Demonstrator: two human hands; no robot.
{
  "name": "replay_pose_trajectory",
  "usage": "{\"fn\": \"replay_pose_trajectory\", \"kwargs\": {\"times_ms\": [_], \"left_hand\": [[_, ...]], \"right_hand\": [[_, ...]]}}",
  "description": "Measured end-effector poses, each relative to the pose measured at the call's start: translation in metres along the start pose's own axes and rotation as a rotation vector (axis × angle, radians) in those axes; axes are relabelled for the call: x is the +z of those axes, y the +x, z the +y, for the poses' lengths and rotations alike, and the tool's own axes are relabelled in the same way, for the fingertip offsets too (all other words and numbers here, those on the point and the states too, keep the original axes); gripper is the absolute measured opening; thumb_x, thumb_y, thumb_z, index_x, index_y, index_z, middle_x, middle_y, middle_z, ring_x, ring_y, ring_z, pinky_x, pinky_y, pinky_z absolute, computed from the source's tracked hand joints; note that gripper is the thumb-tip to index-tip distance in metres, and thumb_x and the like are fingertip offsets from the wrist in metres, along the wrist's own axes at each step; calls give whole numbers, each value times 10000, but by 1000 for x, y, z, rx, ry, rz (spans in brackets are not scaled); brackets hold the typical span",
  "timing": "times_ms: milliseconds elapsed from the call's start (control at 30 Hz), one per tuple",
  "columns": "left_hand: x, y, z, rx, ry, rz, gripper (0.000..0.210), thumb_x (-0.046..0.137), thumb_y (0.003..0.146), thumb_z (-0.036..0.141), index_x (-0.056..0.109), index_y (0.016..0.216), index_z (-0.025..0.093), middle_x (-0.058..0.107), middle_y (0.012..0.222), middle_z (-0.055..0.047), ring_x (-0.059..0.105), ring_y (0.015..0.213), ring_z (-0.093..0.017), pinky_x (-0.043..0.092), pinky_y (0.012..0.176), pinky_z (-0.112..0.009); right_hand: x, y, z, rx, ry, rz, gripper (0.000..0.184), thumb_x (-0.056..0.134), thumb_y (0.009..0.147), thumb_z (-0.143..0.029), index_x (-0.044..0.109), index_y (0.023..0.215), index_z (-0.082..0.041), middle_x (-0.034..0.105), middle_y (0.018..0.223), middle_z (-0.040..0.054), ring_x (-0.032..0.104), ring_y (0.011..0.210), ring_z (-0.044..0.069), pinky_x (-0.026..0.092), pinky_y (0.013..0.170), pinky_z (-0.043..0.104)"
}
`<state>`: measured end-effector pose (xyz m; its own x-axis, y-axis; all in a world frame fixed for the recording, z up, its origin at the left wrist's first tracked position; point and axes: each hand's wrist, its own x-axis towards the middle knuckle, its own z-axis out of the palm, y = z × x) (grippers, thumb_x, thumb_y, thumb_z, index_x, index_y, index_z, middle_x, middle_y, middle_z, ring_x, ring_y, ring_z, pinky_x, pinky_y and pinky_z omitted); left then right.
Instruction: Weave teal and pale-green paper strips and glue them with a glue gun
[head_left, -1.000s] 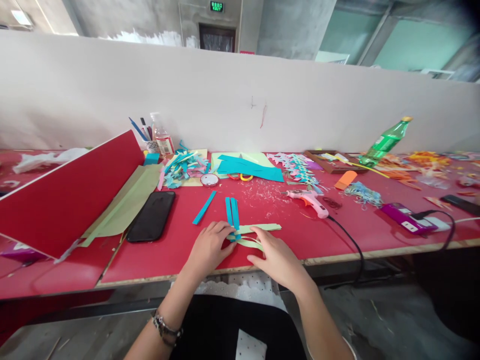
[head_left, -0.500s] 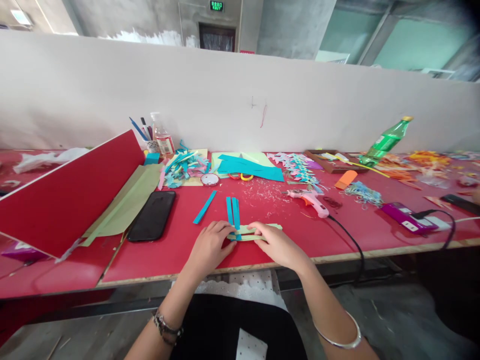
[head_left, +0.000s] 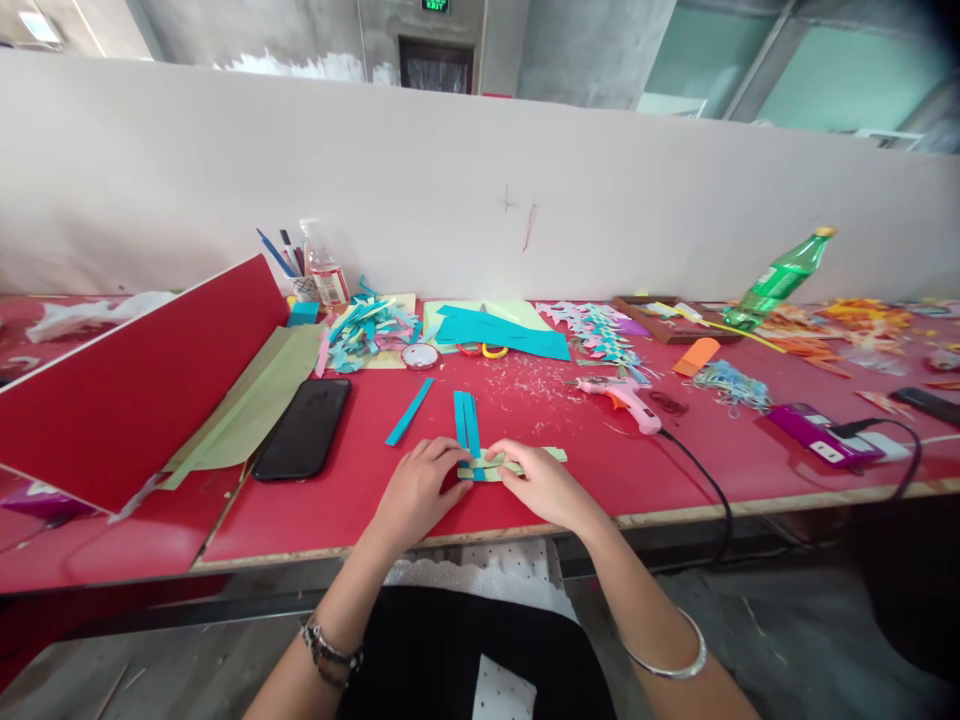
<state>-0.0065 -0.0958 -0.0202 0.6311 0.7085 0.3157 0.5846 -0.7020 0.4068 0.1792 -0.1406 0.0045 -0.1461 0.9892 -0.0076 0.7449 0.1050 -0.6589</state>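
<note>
Two blue paper strips (head_left: 466, 422) lie upright side by side, crossed near their lower ends by pale green paper strips (head_left: 553, 456) running sideways. My left hand (head_left: 424, 488) is curled at the left end of the crossing, its forefinger and thumb closed on the strips there. On the right, my right hand (head_left: 541, 484) holds the green strips down, thumb and forefinger at their middle. Fingers partly cover the crossing, so I cannot tell exactly how the strips pass over each other. A loose blue strip (head_left: 410, 411) rests up and to the left.
A black phone (head_left: 303, 430) and a leaning red board (head_left: 157, 370) stand left. Shredded paper (head_left: 375, 335) and a blue sheet (head_left: 502, 333) lie behind. To the right are a pink glue gun (head_left: 622, 398) with a cord, a purple power strip (head_left: 821, 435) and a green bottle (head_left: 784, 280).
The green strips now lie closer together across the blue ones. My right hand's fingers have shifted slightly left towards the crossing; my left hand stays nearly in place.
</note>
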Motion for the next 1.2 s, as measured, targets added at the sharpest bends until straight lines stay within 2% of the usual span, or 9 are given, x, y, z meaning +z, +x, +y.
{"fn": "replay_pose_trajectory", "kwargs": {"times_ms": [100, 400, 633, 733, 867, 967, 1200], "left_hand": [[-1, 0, 0, -3, -9, -8, 217, 512, 793, 257, 553, 1004, 230, 546, 1035, -39, 507, 947, -198, 433, 796, -335], [-2, 1, 1, -24, -5, -21, 218, 518, 794, 267, 546, 1008, 239, 538, 1050, -31, 503, 954, -203, 426, 792, -341], [-2, 1, 2, -29, -25, -23, 165, 532, 772, 220, 531, 936, 221, 544, 1020, -23, 498, 946, -197, 423, 787, -329], [-2, 1, 3, -25, -45, -25, 73, 535, 764, 203, 526, 837, 207, 550, 985, -16, 503, 917, -184, 423, 778, -318], [-2, 1, 3, -11, -59, -16, 41, 533, 770, 212, 517, 808, 203, 549, 981, -18, 504, 905, -182, 420, 774, -319], [-2, 0, 2, -3, -66, -17, 49, 537, 775, 231, 515, 811, 206, 550, 978, -15, 503, 906, -182, 418, 775, -318], [-1, 1, 2, -9, -63, -6, 40, 519, 785, 235, 521, 814, 208, 555, 971, -21, 511, 912, -185, 423, 770, -318]], "right_hand": [[0, -1, 0, -21, 3, 2, 222, 378, 793, -185, 525, 952, -238, 601, 771, -12, 555, 684, 124, 400, 653, 240], [-5, 1, 4, -56, 22, -34, 236, 382, 784, -158, 526, 952, -238, 611, 895, -4, 563, 792, 126, 403, 687, 231], [-2, 2, 0, -40, -7, -17, 171, 440, 804, -247, 527, 950, -228, 613, 777, -1, 570, 742, 133, 396, 674, 242], [0, 3, -7, -42, -95, 27, 160, 450, 813, -269, 538, 941, -234, 627, 762, -4, 577, 752, 141, 372, 753, 294], [0, 1, -13, -56, -192, 80, 127, 470, 805, -234, 540, 910, -243, 650, 815, -16, 588, 777, 147, 278, 865, 390], [0, -1, -12, -79, -177, 69, 112, 502, 789, -238, 534, 895, -248, 651, 893, -17, 588, 826, 155, 256, 872, 399], [0, -2, -7, -84, -79, 31, 103, 473, 813, -252, 559, 870, -253, 650, 908, -22, 578, 867, 156, 274, 867, 379]]}}
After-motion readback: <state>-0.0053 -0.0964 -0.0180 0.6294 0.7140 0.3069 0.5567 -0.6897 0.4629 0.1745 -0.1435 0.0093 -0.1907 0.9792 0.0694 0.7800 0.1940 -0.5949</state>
